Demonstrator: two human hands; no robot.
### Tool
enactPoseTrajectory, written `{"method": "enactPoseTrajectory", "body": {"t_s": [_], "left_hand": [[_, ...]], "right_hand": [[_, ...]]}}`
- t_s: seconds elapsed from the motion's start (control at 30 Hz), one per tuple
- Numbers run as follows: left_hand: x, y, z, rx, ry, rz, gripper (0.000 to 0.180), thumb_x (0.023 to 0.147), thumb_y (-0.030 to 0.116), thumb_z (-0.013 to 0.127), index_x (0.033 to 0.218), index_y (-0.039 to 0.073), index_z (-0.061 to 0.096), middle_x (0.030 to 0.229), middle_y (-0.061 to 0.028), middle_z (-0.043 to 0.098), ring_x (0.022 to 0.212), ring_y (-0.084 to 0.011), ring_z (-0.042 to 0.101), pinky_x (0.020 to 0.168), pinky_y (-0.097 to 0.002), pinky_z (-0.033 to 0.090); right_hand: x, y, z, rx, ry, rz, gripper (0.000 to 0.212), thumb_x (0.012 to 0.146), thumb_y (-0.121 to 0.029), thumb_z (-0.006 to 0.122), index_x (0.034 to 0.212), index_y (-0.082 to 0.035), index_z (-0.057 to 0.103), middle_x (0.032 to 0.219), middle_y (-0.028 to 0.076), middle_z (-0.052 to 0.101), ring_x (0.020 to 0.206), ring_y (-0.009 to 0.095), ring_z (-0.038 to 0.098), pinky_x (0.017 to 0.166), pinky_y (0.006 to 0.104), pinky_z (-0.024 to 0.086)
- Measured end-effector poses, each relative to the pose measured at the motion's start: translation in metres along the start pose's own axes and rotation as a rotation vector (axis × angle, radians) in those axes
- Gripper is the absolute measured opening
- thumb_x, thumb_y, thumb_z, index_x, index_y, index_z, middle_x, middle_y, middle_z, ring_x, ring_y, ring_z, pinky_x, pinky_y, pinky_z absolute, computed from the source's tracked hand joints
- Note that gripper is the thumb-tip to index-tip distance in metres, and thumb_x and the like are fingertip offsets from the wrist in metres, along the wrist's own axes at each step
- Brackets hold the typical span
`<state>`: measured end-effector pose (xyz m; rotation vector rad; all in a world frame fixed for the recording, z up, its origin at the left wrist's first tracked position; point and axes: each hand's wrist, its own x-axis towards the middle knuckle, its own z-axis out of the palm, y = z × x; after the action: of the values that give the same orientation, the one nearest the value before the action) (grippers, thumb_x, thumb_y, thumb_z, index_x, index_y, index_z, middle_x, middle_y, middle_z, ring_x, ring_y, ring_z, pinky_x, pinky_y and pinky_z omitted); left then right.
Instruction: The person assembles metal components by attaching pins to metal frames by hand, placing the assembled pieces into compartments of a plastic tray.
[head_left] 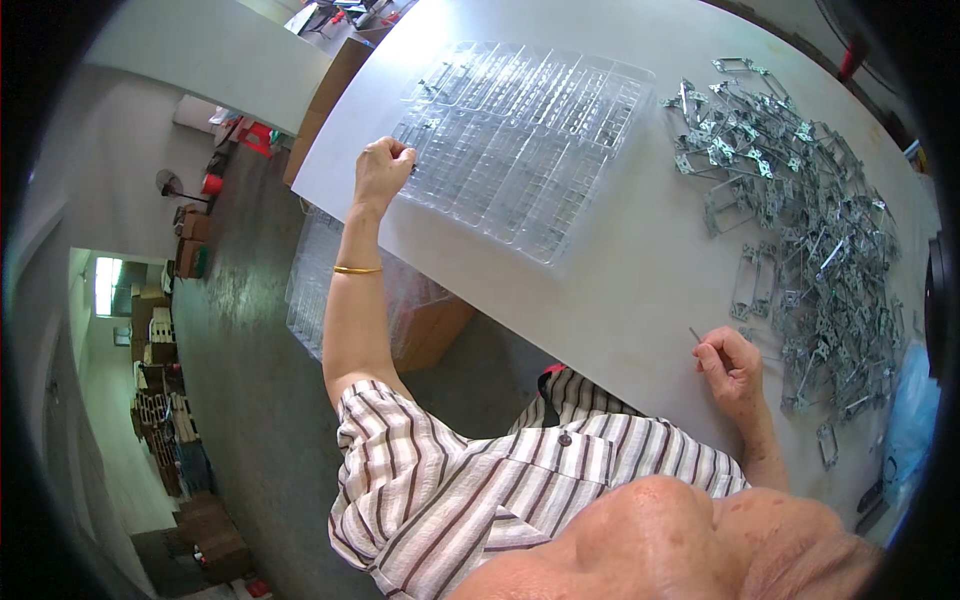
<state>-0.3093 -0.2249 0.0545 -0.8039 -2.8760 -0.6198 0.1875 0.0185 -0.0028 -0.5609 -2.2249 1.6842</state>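
My left hand [384, 172] is closed at the left edge of a clear plastic tray [560, 240], its thumb and fingers pinched together; what they hold, if anything, is too small to name. Small metal parts [432, 88] lie in the tray's left compartments, just beyond that hand. Over on the right, my right hand [730, 370] rests near the table's front edge. Between its thumb and forefinger a thin grey metal piece [694, 334] sticks out. Close by is a large heap of metal brackets [830, 270], with a pair of loose frames [754, 280] at its left side.
The white table [610, 310] has a curved look at its rim. More clear trays [318, 280] and a cardboard box [435, 335] stand below its left edge. A blue plastic bag [908, 425] is at the far right. Boxes [190, 245] and a fan stand across the floor.
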Motion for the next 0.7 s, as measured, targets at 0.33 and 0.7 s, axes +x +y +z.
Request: {"method": "enactPoseTrajectory", "body": {"t_s": [0.33,0.7], "left_hand": [[0.014,0.001,0.003,0.207,-0.025,0.051,0.027,0.082,0.024,0.068,0.088,-0.001,0.075,0.076,-0.0139,0.073,0.071,-0.0212,0.071,0.071,-0.0352,0.056],[0.018,0.004,0.003,0.23,-0.12,-0.007,0.029,0.076,0.026,0.066,0.081,-0.002,0.076,0.071,-0.0155,0.072,0.064,-0.0238,0.071,0.067,-0.0359,0.056]], "right_hand": [[0.001,-0.002,-0.003,-0.026,-0.008,-0.008,0.008,0.092,-0.002,0.063,0.085,-0.001,0.059,0.073,0.004,0.057,0.062,0.011,0.053,0.055,0.0258,0.041],[0.001,-0.004,-0.004,-0.039,-0.017,0.009,0.01,0.093,-0.005,0.065,0.085,-0.001,0.059,0.073,0.005,0.057,0.062,0.011,0.052,0.056,0.0263,0.042]]}}
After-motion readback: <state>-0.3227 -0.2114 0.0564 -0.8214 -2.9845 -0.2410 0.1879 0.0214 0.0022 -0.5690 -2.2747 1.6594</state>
